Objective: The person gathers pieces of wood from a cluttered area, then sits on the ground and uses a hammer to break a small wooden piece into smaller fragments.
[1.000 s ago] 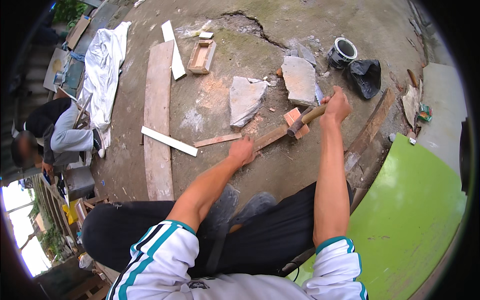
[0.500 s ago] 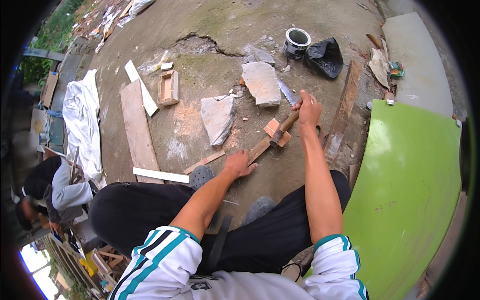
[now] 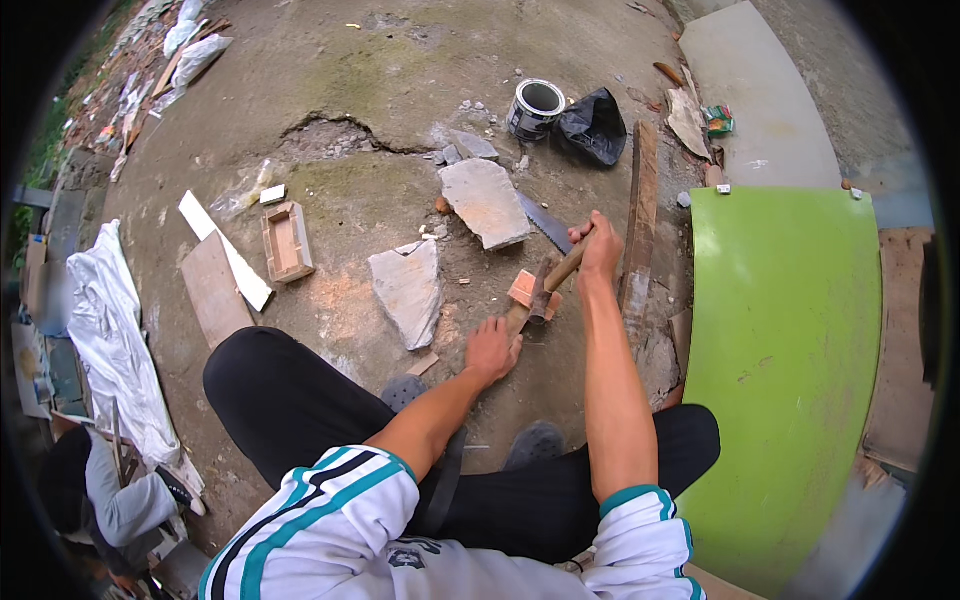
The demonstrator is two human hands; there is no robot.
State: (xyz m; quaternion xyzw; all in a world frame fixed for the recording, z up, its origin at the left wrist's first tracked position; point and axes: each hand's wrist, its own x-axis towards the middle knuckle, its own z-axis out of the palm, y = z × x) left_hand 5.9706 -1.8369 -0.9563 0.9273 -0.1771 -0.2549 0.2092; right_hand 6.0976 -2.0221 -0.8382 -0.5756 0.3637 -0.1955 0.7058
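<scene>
In my right hand (image 3: 598, 247) is a hammer, its wooden handle (image 3: 566, 268) slanting down to the left. The dark hammer head (image 3: 541, 298) is over or against a small orange-brown wooden block (image 3: 522, 287); I cannot tell whether they touch. My left hand (image 3: 491, 350) is closed around a narrow wooden strip (image 3: 516, 319), whose far end runs under the hammer head. Just beyond my right hand a saw blade (image 3: 543, 220) lies on the ground, its handle hidden. Two flat stone slabs (image 3: 486, 203) (image 3: 408, 292) lie in front of my hands.
A small wooden box (image 3: 287, 243) and boards (image 3: 215, 290) lie at the left, near a white sheet (image 3: 115, 330). Farther off stand a paint can (image 3: 536, 108) and a black bag (image 3: 592, 128). A long plank (image 3: 641, 210) and green panel (image 3: 780, 380) line the right. Another person (image 3: 125, 490) crouches lower left.
My view has shifted, so the ground things appear farther left. The hammer head has turned and shifted over the wooden block. Both hands keep their holds.
</scene>
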